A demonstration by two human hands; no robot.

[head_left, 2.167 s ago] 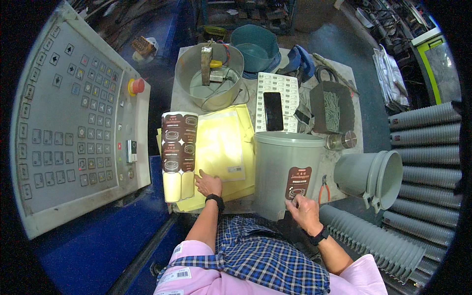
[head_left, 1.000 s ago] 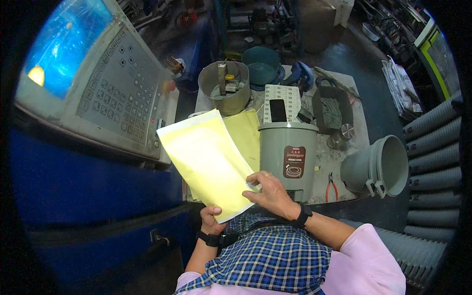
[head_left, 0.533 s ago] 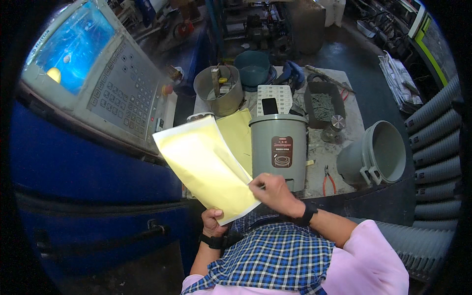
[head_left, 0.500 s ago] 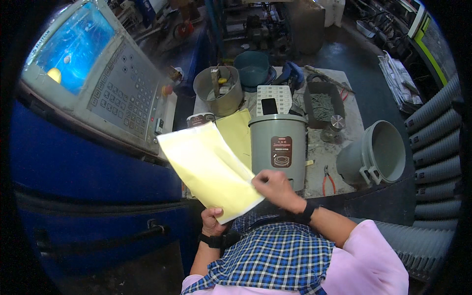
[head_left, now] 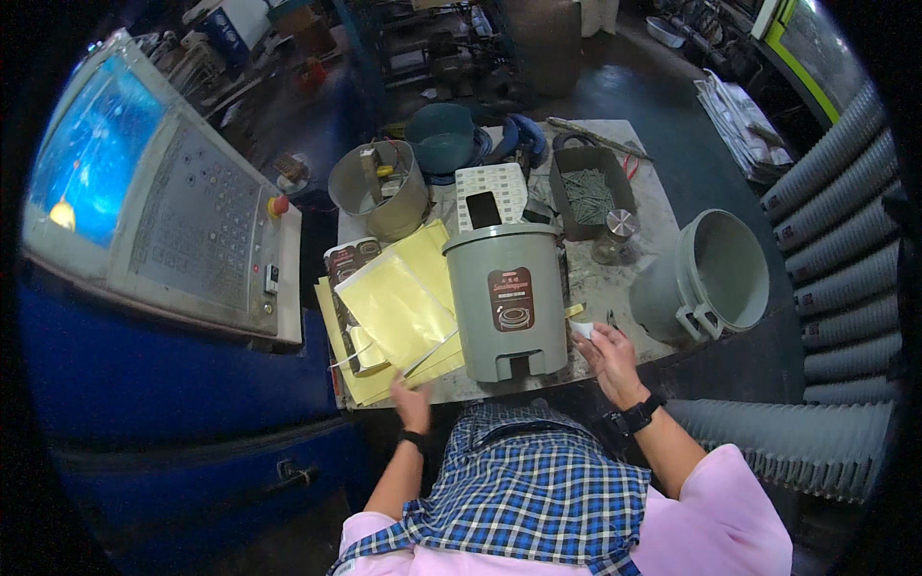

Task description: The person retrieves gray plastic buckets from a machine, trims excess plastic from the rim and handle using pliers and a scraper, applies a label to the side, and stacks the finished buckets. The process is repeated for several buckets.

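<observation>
A pale grey lidded bin (head_left: 473, 317) with a dark brown label (head_left: 511, 300) stands upright at the table's front. To its left, a yellow sheet (head_left: 396, 307) with a whitish edge lies on more yellow sheets (head_left: 444, 357) and a stack of brown printed labels (head_left: 348, 257). My left hand (head_left: 413, 403), slightly blurred, is just off the sheets' near edge, fingers outstretched and holding nothing. At the bin's right, my right hand (head_left: 613, 367) pinches a small white piece (head_left: 583, 330), perhaps paper. Pliers (head_left: 612, 319) lie partly hidden beyond that hand.
Behind the bin are a phone (head_left: 482, 209) on a white patterned box (head_left: 507, 177), a tub of screws (head_left: 588, 197), a glass jar (head_left: 615, 240) and a round grey bucket (head_left: 379, 192). Another grey bin (head_left: 691, 278) lies tilted at right. A machine control panel (head_left: 192, 206) rises at left.
The yellow sheet, held up in both hands before, now lies on the pile at left. My left hand has let go of it; my right hand has moved right with the small white piece.
</observation>
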